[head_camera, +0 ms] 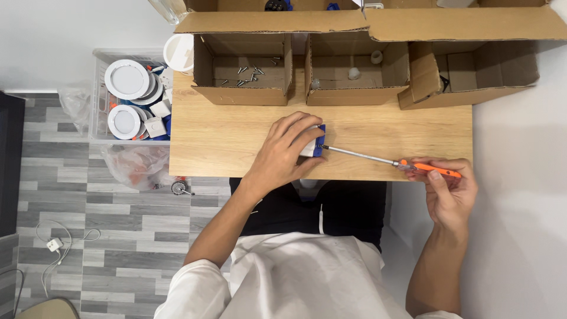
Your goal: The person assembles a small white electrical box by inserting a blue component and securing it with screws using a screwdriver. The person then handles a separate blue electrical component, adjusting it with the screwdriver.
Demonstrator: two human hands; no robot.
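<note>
your left hand [282, 155] lies on the wooden table [236, 133], fingers curled down and closed over a small white and blue part [314, 145], which shows only past your fingertips, pressed to the tabletop. from the part's blue end, just right of those fingers, a screwdriver [387, 160] runs rightward, its metal shaft tip touching the part. your right hand [447, 190] pinches the orange handle between thumb and fingers, closed snugly, at the table's near edge. beyond your fingers stand open cardboard boxes [245, 77], one holding loose screws [248, 74].
</note>
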